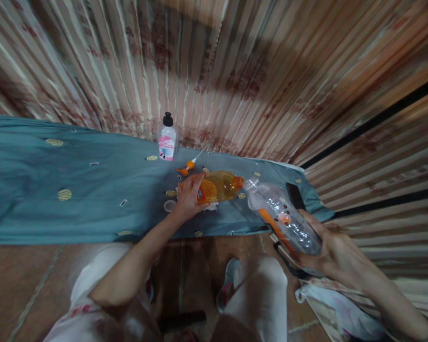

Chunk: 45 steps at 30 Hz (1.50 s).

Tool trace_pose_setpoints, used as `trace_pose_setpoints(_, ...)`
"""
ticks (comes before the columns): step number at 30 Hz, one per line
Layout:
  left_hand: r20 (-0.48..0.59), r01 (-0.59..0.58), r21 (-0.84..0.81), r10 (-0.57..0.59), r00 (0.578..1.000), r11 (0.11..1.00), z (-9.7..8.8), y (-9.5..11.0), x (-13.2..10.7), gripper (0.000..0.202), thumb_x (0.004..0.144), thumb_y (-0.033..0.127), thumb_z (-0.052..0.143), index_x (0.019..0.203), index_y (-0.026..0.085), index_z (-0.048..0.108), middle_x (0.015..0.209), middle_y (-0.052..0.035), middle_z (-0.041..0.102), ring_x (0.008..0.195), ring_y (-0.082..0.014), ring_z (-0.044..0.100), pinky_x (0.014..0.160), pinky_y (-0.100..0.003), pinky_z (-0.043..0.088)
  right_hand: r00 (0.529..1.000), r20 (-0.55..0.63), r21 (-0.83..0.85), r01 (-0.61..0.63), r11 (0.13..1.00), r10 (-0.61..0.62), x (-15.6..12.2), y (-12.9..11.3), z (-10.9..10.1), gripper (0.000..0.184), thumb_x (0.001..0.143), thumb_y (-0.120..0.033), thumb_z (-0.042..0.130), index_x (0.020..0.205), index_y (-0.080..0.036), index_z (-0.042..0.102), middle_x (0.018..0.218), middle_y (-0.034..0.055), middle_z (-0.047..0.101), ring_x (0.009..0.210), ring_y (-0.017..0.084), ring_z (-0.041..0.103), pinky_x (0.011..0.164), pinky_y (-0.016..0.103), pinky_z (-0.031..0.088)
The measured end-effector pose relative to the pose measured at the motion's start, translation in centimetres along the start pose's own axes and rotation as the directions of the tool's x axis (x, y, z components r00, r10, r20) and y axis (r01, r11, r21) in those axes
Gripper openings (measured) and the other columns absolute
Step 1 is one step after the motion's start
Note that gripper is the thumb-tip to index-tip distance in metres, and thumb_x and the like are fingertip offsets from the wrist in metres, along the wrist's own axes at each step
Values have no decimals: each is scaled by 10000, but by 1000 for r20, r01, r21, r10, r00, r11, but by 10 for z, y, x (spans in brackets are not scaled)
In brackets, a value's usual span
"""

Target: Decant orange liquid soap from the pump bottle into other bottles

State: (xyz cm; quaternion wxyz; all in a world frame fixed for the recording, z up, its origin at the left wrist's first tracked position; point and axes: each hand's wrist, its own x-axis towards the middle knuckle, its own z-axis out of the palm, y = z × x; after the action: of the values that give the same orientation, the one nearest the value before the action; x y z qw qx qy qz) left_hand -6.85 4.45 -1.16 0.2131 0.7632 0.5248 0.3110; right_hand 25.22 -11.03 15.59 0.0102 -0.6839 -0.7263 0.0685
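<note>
My left hand (190, 194) is closed around the lower part of an orange see-through bottle (221, 186), which is tipped on its side with its open neck to the right. In my right hand (326, 249) is a large clear plastic bottle (288, 218) with an orange label, held at the base and slanting up to the left. The two bottle mouths meet or nearly meet; whether they touch I cannot tell. Behind the orange bottle lies an orange pump top (189, 166) with a thin tube. A small round white cap (170, 205) sits beside my left wrist.
A clear bottle with a black cap and pink label (167, 142) stands at the back of the narrow teal cloth-covered surface (92, 190). A dark phone-like object (295, 195) lies at the right. Pleated curtains (199, 71) hang behind; a bag (345, 308) is at lower right.
</note>
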Motion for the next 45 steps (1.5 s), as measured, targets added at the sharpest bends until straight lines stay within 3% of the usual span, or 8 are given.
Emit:
trace_pose_setpoints(3, 0, 14, 1, -14, 1000, 1000, -1, 2, 0, 992, 690, 266, 831, 1528, 235, 301, 1499, -169, 451, 1404, -384, 402, 1134, -686, 276, 997, 66, 60, -37, 998, 34, 1, -2, -3, 914, 721, -430, 658, 1526, -124, 350, 909, 45, 788, 736, 276, 752, 629, 322, 547)
trace_pose_setpoints(12, -10, -1, 8, 1, 1000, 1000, 1, -1, 0, 995, 703, 310, 826, 1536, 242, 287, 1498, -167, 448, 1401, -396, 400, 1131, -694, 270, 994, 75, 90, -81, 993, 74, 3, -7, -6, 990, 678, -458, 657, 1524, -40, 357, 922, 93, 791, 707, 299, 749, 585, 334, 537)
trace_pose_setpoints(18, -2, -14, 11, 14, 1000, 1000, 1, -1, 0, 987, 709, 323, 814, 1536, 231, 283, 1494, -172, 449, 1393, -398, 403, 1125, -686, 278, 996, 63, 106, -75, 992, 68, 2, -6, -5, 955, 696, -450, 671, 1525, -83, 369, 936, 91, 793, 759, 304, 760, 656, 341, 562)
trace_pose_setpoints(22, 0, -12, 17, 12, 1000, 1000, 1, -1, 1, 998, 702, 319, 819, 1536, 220, 280, 1493, -175, 448, 1388, -398, 411, 1117, -690, 285, 998, 32, 80, -53, 995, 50, 1, -4, -3, 930, 692, -434, 669, 1520, -112, 391, 866, 71, 793, 689, 299, 751, 602, 336, 543)
trace_pose_setpoints(29, 1, 0, 12, 0, 1000, 1000, 1, 0, 1, 989, 695, 284, 817, 1532, 229, 295, 1493, -169, 459, 1398, -393, 406, 1133, -687, 268, 996, 56, 101, -75, 992, 70, 1, -3, -2, 966, 683, -441, 667, 1528, -83, 364, 950, 92, 793, 780, 302, 761, 673, 344, 566)
trace_pose_setpoints(35, -7, -5, 7, 5, 1000, 1000, 0, 0, 1, 969, 705, 290, 805, 1528, 215, 299, 1493, -173, 457, 1396, -392, 411, 1126, -670, 292, 994, 59, 83, -100, 992, 95, 1, -6, -3, 970, 679, -472, 676, 1518, -78, 389, 876, 64, 794, 762, 318, 768, 629, 343, 563)
trace_pose_setpoints(45, -3, -24, 5, 24, 1000, 1000, -1, -2, 1, 984, 707, 340, 814, 1530, 221, 288, 1495, -178, 453, 1398, -388, 400, 1128, -640, 291, 996, 45, 35, -73, 997, 71, 0, -1, -1, 988, 693, -468, 692, 1541, -86, 356, 963, 91, 802, 836, 341, 774, 676, 361, 577)
